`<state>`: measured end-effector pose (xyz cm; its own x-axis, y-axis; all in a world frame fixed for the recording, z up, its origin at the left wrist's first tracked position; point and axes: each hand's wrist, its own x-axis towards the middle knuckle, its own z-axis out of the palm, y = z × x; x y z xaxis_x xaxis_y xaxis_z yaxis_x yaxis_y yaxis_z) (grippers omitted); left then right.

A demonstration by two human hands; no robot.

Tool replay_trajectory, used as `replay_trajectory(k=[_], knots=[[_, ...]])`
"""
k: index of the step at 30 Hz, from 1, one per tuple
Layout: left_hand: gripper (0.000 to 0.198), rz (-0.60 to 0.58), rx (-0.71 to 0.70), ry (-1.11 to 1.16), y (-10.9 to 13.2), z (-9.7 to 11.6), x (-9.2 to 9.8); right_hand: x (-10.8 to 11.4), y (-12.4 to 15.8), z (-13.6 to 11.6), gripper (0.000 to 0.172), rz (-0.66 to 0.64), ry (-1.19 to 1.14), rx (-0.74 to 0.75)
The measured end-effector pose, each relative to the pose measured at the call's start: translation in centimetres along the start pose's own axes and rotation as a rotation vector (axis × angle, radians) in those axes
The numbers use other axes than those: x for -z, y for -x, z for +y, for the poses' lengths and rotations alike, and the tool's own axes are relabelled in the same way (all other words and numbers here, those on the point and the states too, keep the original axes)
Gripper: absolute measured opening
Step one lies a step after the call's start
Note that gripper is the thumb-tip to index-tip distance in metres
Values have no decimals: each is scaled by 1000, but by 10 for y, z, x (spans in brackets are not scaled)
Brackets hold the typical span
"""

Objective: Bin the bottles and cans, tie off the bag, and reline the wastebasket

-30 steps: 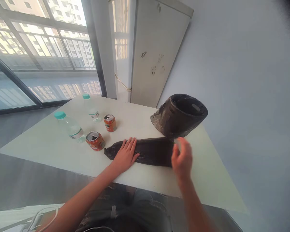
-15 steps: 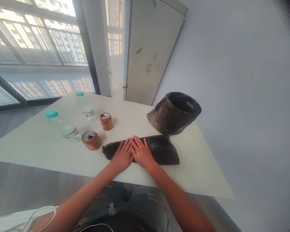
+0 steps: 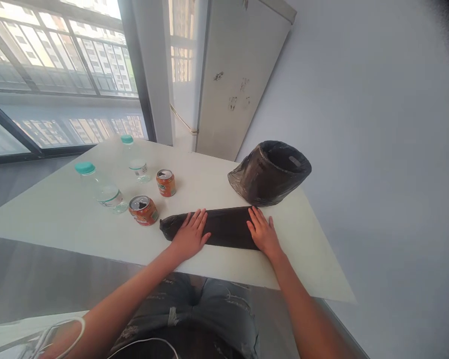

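A folded black plastic bag [image 3: 224, 227] lies flat as a long strip near the front edge of the white table [image 3: 60, 219]. My left hand [image 3: 190, 235] rests palm down on its left part, fingers stretched out. My right hand [image 3: 262, 232] presses flat on its right end, fingers also extended. Neither hand grips anything. Just behind the right hand stands a small bin lined with a black bag [image 3: 271, 172], its mouth tilted toward the wall.
Two orange drink cans [image 3: 143, 210] [image 3: 166, 182] and two clear bottles with teal caps [image 3: 99, 187] [image 3: 133, 159] stand left of the bag. A white cabinet [image 3: 239, 75] and large windows lie behind the table. My knees are under the front edge.
My right hand came down onto the bag beside the left hand, then slid right along it to the far end. The bag now lies flatter and straighter. The left hand stayed put.
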<state>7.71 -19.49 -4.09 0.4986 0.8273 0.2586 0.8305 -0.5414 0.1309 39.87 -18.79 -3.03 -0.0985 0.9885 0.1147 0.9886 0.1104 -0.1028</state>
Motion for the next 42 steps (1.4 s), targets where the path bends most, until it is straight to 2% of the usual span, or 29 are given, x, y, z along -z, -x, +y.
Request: replay_trajectory(k=[6,14,19,31,34,36,39,40,42], knots=[[69,-27,0,29,5,-10,3,3,3,5,60,10,-3,-35],[69,-14,77,-20,35,-35,22,4,3,3,60,26,-13,-39],[70,-30,145,-49,45,-47,31,3,4,4,60,43,-18,-28],[69,-28,180,7,62,-62,31,-3,4,6,61,20,-1,-21],[70,-23,189,11,66,-65,29,-4,1,11,62,-24,23,-13],[69,-11,189,10,67,-65,28,5,-4,16,63,-102,11,-26],[67,1,189,3,67,-63,27,35,-10,15,66,-177,-57,-46],[67,2,191,2,67,-62,27,48,-11,8,67,-139,-56,-58],[67,4,196,2,66,-60,27,71,-8,-20,69,39,9,-84]])
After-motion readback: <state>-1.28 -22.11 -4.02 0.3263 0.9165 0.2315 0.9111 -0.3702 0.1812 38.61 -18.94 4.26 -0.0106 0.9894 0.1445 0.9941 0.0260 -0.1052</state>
